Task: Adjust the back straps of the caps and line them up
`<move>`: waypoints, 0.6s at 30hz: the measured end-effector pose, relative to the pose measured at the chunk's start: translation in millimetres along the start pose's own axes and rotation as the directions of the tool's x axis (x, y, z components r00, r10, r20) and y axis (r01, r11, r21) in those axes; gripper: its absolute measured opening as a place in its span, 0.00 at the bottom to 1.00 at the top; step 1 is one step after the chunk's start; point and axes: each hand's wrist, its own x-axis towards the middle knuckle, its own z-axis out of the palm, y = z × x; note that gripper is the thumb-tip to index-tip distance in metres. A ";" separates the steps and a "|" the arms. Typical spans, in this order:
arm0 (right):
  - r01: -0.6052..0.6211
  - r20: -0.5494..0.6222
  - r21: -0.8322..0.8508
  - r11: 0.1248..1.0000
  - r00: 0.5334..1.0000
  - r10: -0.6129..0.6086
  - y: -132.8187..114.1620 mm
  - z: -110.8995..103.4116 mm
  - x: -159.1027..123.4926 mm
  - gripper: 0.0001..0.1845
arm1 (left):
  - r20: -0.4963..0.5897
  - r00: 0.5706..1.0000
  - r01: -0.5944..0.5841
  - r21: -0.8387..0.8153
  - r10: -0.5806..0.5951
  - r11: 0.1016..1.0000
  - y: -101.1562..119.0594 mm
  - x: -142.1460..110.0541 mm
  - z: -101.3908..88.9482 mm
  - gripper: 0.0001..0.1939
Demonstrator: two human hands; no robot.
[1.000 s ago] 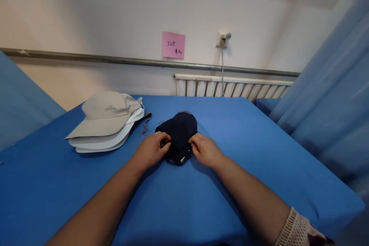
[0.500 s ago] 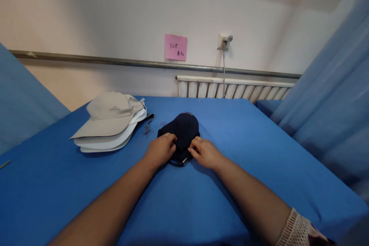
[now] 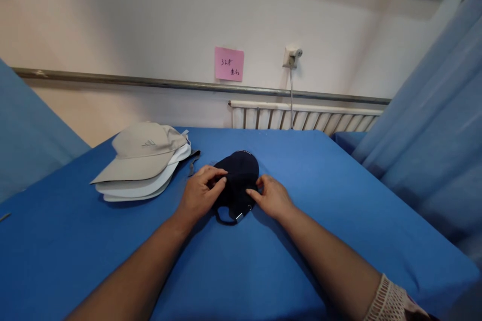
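Note:
A dark navy baseball cap (image 3: 241,173) lies on the blue-covered table in front of me, its strap and metal buckle (image 3: 240,217) toward me. The opening above the strap shows as a loop. My left hand (image 3: 201,190) is at the cap's left side, thumb and forefinger apart and touching the fabric. On the right, my right hand (image 3: 273,196) has the cap's edge between thumb and curled fingers. Left of the cap stands a stack of caps, with a beige one (image 3: 143,145) on top and white ones (image 3: 131,185) beneath it.
A blue sheet (image 3: 339,230) covers the table. Behind it are a wall with a metal rail (image 3: 150,81), a radiator (image 3: 301,116), a plugged-in socket (image 3: 291,56) and a pink note (image 3: 229,64). Blue curtains (image 3: 433,125) hang at both sides.
My left hand has drawn back leftward from the cap's middle and its fingers have parted. The strap loop shows more fully. My right hand stays at the cap's right edge.

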 end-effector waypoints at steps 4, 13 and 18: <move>-0.036 0.047 -0.047 0.998 0.998 0.038 0.2 10.6 0.7 0.18 | 0.031 0.999 0.025 -0.015 -0.024 1.000 -0.3 -1.9 6.7 0.12; 0.150 0.210 -0.210 0.966 0.972 -0.105 -6.1 9.2 -0.8 0.03 | 0.041 0.999 0.008 -0.003 -0.008 1.000 -4.1 -2.9 11.9 0.11; 0.193 0.066 -0.042 0.980 0.979 -0.190 -2.2 1.3 0.1 0.06 | 0.011 1.000 0.001 -0.007 -0.001 1.000 -7.6 -1.5 9.4 0.11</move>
